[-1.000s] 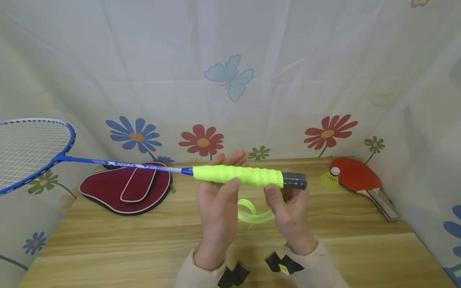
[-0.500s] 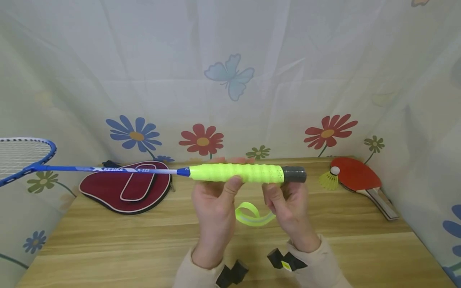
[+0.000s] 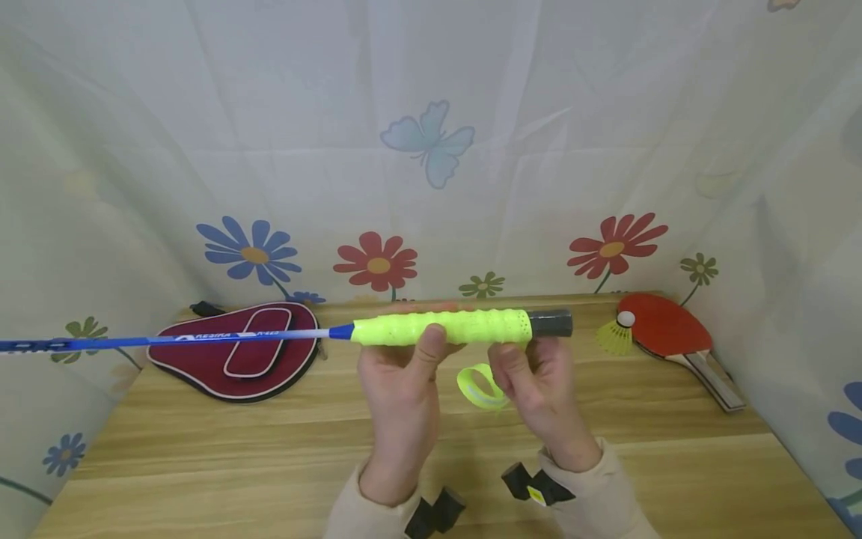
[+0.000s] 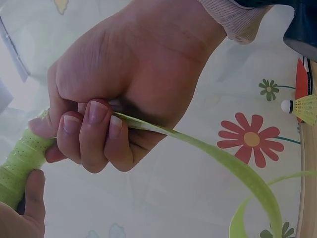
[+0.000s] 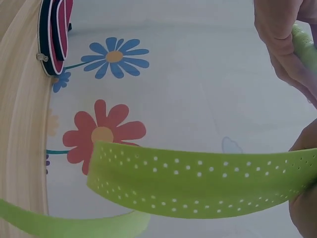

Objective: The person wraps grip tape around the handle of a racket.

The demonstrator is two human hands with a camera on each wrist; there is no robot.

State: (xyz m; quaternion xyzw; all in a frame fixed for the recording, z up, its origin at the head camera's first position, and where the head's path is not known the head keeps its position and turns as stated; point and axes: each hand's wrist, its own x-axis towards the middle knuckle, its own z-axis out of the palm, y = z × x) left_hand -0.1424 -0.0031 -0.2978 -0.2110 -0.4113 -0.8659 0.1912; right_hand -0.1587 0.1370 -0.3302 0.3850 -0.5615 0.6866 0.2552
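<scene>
A blue badminton racket [image 3: 269, 335] lies level across the head view, its handle partly wrapped in neon-yellow perforated overgrip tape [image 3: 471, 326]. The dark butt end [image 3: 551, 323] is bare of tape. My left hand [image 3: 400, 404] holds the wrapped handle, thumb in front and fingers behind. Just below the edge of the wrap, my right hand [image 3: 542, 397] pinches the tape. From that hand the loose tape [image 4: 242, 171] trails away; the head view shows it as a curl [image 3: 480, 389]. In the right wrist view the perforated strip [image 5: 198, 181] stretches from the right hand.
On the wooden table [image 3: 236, 464], a dark red paddle case [image 3: 195, 355] lies at the left. At the back right are a red table tennis paddle [image 3: 663, 326] and a yellow shuttlecock [image 3: 615, 337]. A flower-printed curtain [image 3: 303, 150] stands behind.
The racket has rolled so its head is seen edge-on and the shaft is level. The loose tape's curl has shifted right and looks shorter. Both hands keep nearly the same places.
</scene>
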